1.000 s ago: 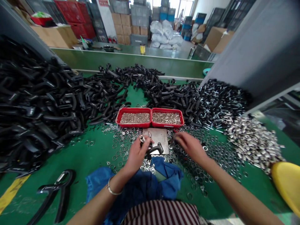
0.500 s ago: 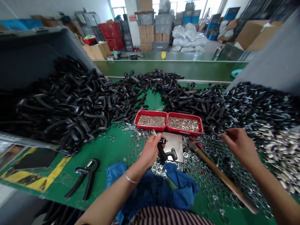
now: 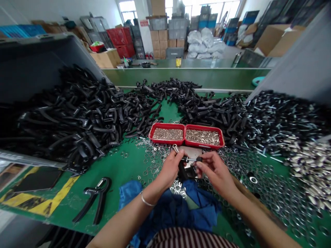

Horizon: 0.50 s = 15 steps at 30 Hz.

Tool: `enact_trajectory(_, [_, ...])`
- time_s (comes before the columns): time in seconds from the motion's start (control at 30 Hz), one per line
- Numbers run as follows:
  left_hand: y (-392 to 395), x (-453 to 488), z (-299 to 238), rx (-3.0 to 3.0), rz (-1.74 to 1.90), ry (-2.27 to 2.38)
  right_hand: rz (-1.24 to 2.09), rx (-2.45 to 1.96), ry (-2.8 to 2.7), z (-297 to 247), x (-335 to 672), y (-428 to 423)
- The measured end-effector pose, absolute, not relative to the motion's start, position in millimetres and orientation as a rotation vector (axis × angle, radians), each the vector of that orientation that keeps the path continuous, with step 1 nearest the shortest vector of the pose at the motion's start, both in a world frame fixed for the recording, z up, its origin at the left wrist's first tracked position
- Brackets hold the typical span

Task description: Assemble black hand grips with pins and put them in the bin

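My left hand [image 3: 171, 168] is closed round a black plastic handle piece [image 3: 182, 169] with a metal spring [image 3: 176, 148] sticking up above the thumb. My right hand [image 3: 213, 171] pinches a small black bolt-like part [image 3: 198, 159] and holds it against the handle. Both hands meet above a grey metal plate [image 3: 192, 151] lying just in front of two red trays [image 3: 186, 134] filled with small metal pieces. Loose metal rings [image 3: 152, 162] cover the green table [image 3: 124, 168] around the plate.
Large heaps of black handles [image 3: 77, 113] fill the left and back; bolts [image 3: 279, 117] and silver sleeves [image 3: 310, 165] pile up at the right. A finished hand gripper [image 3: 95, 199] lies at the lower left. A blue cloth [image 3: 168, 206] lies on my lap. A wooden hammer handle [image 3: 261, 203] runs under my right arm.
My right hand came back from the bolt pile at the right to the handle in my left hand, bringing a small black part. The left hand stayed over the plate.
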<state>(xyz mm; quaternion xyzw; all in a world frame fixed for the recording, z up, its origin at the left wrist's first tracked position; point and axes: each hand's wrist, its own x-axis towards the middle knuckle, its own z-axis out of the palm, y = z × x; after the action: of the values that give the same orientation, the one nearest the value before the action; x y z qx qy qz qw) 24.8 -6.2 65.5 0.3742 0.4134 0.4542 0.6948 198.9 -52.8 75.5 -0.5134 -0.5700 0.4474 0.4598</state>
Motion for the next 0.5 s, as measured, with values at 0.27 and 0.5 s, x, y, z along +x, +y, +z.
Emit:
enact_trajectory(0.27, [-14.0,24.6,68.6,0.961,0.939,0.885,0.610,-1.301,-1.834,69.8,197.6,-55.9])
enact_trajectory(0.5, [-13.2,16.4,80.4,1.293,0.937,1.018,0.984,-1.188,-1.648,72.3,184.8,-49.8])
